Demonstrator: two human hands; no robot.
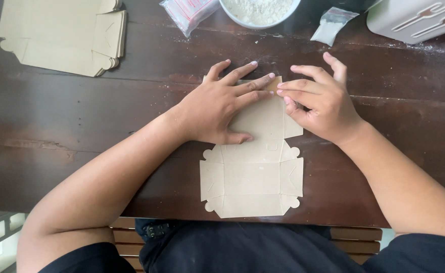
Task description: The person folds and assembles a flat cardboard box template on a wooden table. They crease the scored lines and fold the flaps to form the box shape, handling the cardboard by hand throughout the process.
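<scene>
A flat, pale tan die-cut cardboard box blank (252,177) lies on the dark wooden table (81,116) in front of me. My left hand (220,103) rests palm down on its far half, fingers spread and pressing it flat. My right hand (318,98) sits at the blank's far right edge, its fingertips on a small brown flap beside my left fingertips. The near half of the blank, with creased side flaps and rounded tabs, lies uncovered near the table's front edge.
A stack of the same flat blanks (63,33) lies at the far left. Along the far edge are a white bowl of white powder (259,11), a clear plastic bag (188,12), a small sachet (332,24) and a pale lidded container (417,17).
</scene>
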